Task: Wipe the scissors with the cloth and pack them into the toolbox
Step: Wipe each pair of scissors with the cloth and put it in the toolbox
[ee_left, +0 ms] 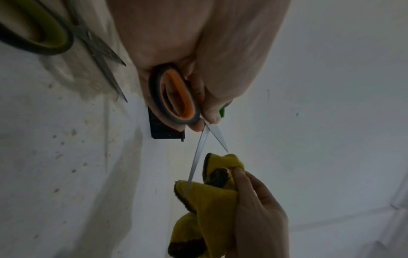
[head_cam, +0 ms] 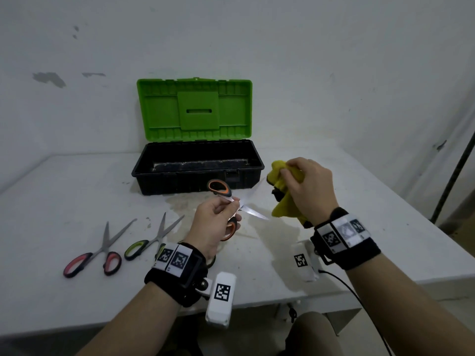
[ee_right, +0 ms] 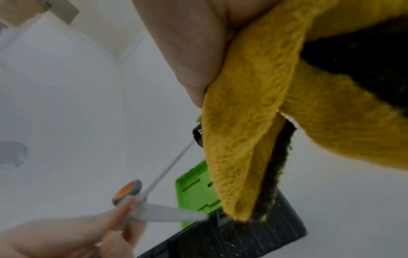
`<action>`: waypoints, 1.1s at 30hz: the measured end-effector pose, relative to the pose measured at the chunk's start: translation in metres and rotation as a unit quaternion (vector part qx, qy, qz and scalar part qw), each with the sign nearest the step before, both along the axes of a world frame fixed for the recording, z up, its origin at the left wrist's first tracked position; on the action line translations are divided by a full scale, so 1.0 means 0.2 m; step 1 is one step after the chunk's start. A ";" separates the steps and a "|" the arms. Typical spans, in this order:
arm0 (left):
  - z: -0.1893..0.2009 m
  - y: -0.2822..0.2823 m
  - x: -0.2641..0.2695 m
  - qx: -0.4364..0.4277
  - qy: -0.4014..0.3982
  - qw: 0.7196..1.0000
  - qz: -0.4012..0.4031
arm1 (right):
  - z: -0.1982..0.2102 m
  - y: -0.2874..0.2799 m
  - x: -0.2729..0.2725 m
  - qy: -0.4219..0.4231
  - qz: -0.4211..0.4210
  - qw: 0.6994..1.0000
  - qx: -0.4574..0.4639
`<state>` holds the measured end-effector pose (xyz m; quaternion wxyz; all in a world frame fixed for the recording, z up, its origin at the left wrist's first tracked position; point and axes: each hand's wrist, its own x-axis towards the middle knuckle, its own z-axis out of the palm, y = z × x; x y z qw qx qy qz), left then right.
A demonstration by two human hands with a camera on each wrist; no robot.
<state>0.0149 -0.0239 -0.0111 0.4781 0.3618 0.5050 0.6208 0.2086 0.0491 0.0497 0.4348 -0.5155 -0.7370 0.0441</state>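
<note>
Wiping stage: one pair of scissors is up in the hands with its blades spread, and none has gone into the box yet, so I judge the task to be early.
Table (head_cam: 359, 214): white and stained, below both hands.
Toolbox (head_cam: 198, 168): beyond both hands, lid up, black tray open; it looks empty, though the near corners are hidden.
Cloth (head_cam: 282, 201): yellow with dark patches, bunched in the right hand, a loose flap hanging toward the wrist.
Right hand (head_cam: 308, 186): fingers curled round the cloth, gripping it, held just right of the left hand.
Left hand (head_cam: 213, 222): fingers and thumb pinch the orange scissors near the pivot, one handle loop tucked under the palm, the other standing beyond the fingertips.
Orange scissors (head_cam: 253, 213): blades point from the left hand toward the right; in the left wrist view one blade (ee_left: 196, 162) reaches into a fold of the cloth (ee_left: 212, 200), the shorter-looking one stops just short of it.
Key relation: the blades' long axis runs hand to hand, so the cloth hand probably has to close on one blade and draw along it, away from the pivot.
Waiting scissors: a red pair (head_cam: 95, 255) and a green pair (head_cam: 151, 240) lie left of the left hand, tips pointing away from the person.
</note>
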 end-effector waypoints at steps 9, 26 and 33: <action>0.01 0.01 0.00 -0.027 -0.005 0.999 0.047 | 0.06 -0.21 0.00 0.031 0.075 0.990 -0.117; -0.01 -0.01 0.01 -0.038 -0.053 0.996 0.067 | -0.07 -0.33 -0.24 -0.158 0.091 0.980 -0.078; -0.06 -0.01 0.07 -0.026 0.074 0.993 0.093 | -0.13 -0.36 -0.30 -0.209 0.123 0.968 -0.064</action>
